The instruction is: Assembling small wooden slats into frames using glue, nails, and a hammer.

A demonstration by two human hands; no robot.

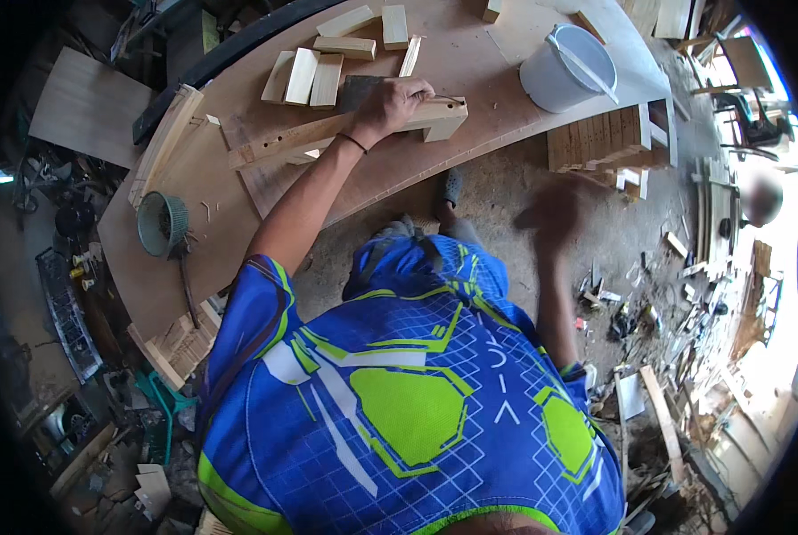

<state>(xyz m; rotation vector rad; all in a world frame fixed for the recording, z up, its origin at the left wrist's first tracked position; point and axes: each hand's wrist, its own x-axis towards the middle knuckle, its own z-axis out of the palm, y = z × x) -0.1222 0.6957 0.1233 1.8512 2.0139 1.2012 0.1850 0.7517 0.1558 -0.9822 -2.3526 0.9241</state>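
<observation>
Where workbench [238, 205] curves: left hand [390, 102], fingers curled and pressed onto long drilled wooden piece [327, 134], lying flat near bench edge. Right hand [550, 214], blurred, off bench over dirt floor; grip cannot be told. Nearby: loose wood blocks [314, 76], white bucket [566, 67], green mesh cup [163, 223], stacked slats [599, 138].

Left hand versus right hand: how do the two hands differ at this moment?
The left hand rests on a long wooden piece on the workbench, pinching something thin; the right hand hangs over the dirt floor, touching nothing. The left hand is sharp, the right hand motion-blurred. Both are bare.
</observation>
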